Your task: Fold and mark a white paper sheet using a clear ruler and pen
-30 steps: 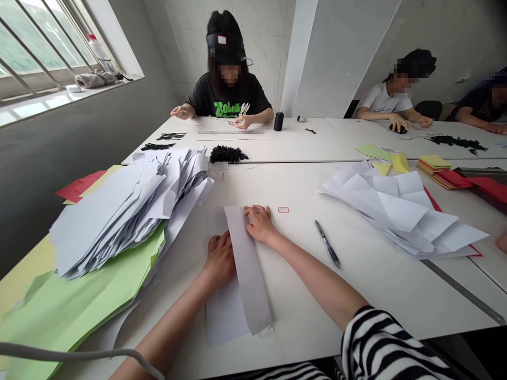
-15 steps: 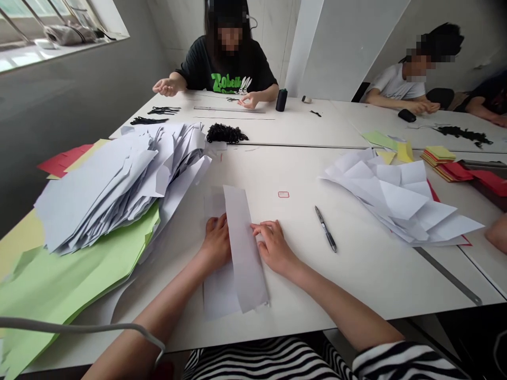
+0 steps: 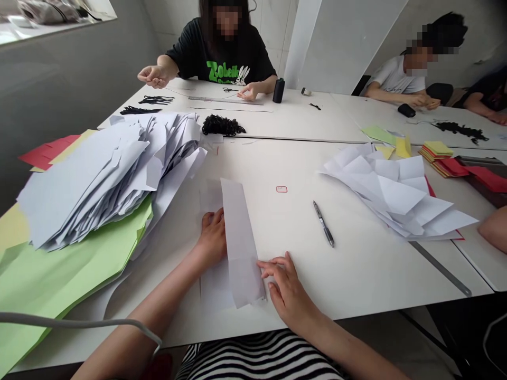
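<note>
A white sheet of paper (image 3: 242, 248) lies on the table in front of me, its right part folded over to the left along a lengthwise crease. My left hand (image 3: 213, 236) rests flat on the lower layer, its fingertips partly hidden behind the raised flap. At the lower right end of the crease, my right hand (image 3: 285, 289) touches the folded edge with its fingertips, fingers spread. Neither hand grips anything.
Piled white paper (image 3: 95, 179) and green sheets (image 3: 79, 269) lie left, crossed by a grey cable (image 3: 79, 323). On the right are a pen (image 3: 324, 224), creased white sheets (image 3: 396, 190) and a metal ruler (image 3: 439, 268). A co-worker opposite holds black cord near a thread spool (image 3: 279, 91).
My right hand has slid down along the folded edge towards me. My left hand has stayed on the sheet. The co-worker opposite has moved one hand outwards with the cord.
</note>
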### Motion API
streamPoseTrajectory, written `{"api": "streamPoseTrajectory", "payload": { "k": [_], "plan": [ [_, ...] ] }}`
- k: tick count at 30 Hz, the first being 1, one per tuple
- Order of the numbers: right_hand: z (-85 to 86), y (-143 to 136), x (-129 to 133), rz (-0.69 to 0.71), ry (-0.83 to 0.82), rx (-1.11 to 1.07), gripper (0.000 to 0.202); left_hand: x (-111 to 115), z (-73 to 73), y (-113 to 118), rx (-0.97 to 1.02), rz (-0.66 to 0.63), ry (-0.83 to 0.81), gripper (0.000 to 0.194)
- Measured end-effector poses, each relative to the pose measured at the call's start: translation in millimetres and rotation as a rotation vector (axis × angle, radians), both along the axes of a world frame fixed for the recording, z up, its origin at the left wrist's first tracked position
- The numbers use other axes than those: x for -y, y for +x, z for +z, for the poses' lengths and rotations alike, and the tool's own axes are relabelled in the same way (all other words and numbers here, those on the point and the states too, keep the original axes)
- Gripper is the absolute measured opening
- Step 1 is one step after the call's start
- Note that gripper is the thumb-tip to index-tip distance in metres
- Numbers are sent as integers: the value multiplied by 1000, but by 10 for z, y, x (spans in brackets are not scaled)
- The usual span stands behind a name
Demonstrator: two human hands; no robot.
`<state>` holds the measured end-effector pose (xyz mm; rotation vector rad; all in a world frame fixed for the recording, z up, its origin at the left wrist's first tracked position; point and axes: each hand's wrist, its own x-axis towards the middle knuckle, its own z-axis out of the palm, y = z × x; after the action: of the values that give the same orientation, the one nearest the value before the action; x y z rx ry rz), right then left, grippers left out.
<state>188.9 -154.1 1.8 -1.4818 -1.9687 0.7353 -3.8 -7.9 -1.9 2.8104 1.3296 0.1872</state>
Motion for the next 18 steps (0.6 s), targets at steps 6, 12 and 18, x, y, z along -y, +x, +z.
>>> {"api": "streamPoseTrajectory", "payload": {
  "k": [6,12,18],
  "plan": [
    [0,69,228,66,-33,28,54,-17,-9,0,-23,-1,-11,39],
    [-72,140,387,149,0,58,58,-8,43,6,-41,-1,-41,37],
    [-173,183,486,204,68,123,37,-1,66,13,-48,20,-38,36]
  ]
}}
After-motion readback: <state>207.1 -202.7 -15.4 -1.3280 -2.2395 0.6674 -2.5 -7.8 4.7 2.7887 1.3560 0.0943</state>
